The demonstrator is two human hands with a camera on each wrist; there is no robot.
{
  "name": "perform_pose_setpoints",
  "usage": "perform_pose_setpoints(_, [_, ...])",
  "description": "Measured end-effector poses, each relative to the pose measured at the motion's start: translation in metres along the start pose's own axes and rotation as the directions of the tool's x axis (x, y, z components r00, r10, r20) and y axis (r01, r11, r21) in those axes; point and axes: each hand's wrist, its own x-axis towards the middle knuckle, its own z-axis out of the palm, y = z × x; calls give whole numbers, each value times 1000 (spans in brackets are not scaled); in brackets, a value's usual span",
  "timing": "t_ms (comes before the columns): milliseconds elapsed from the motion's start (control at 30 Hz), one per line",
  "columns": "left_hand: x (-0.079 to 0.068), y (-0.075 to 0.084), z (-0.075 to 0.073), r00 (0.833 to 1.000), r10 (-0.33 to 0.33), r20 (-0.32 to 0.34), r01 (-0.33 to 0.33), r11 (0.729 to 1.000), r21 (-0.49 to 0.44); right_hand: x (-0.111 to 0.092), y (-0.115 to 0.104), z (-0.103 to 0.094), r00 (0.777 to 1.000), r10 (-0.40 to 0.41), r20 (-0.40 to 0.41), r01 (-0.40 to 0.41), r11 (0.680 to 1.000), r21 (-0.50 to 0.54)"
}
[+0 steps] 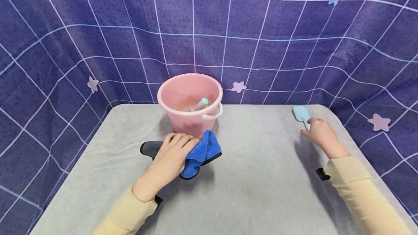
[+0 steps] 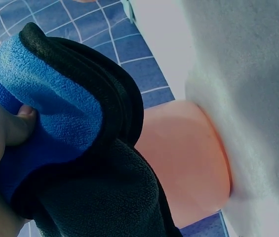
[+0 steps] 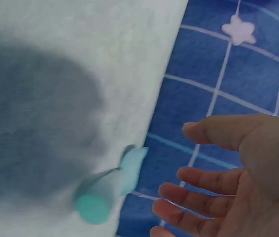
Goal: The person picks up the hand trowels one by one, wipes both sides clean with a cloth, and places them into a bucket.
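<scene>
My left hand [image 1: 174, 155] grips a blue cloth [image 1: 203, 151] with a dark grey reverse and black edging, held bunched in front of the bucket. In the left wrist view, the thumb presses into the folds of the cloth [image 2: 62, 121]. The pink bucket [image 1: 187, 122] stands upright at the back of the table, its white handle hanging to the right. My right hand [image 1: 321, 133] hovers by a light-blue toy shovel [image 1: 301, 113] at the far right corner. In the right wrist view, its fingers are spread apart beside the shovel [image 3: 92, 209], with nothing between them.
A rod with a mint-green end [image 1: 201, 103] leans inside the bucket among other partly hidden items. Purple gridded fabric [image 1: 254, 46] with star shapes hangs behind and beside the grey-covered table [image 1: 258, 177].
</scene>
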Motion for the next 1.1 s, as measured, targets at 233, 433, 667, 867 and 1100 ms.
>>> perform_pose_setpoints(233, [-3,0,1,1000,0,7,0,1000,3,7,21,18,998,58,30,-59,998,27])
perform_pose_setpoints(433, [0,2,1,1000,25,1,-25,1000,17,12,43,32,993,108,37,-109,993,43])
perform_pose_setpoints(667, [0,4,0,1000,25,5,-25,999,22,22,54,46,989,141,46,-143,989,49])
perform_pose_setpoints(867, [0,5,0,999,33,-8,-33,999,15,30,52,52,971,229,75,-233,971,51])
perform_pose_setpoints(1100, [0,7,1,999,36,-5,-36,999,10,37,52,52,957,265,120,-272,961,42])
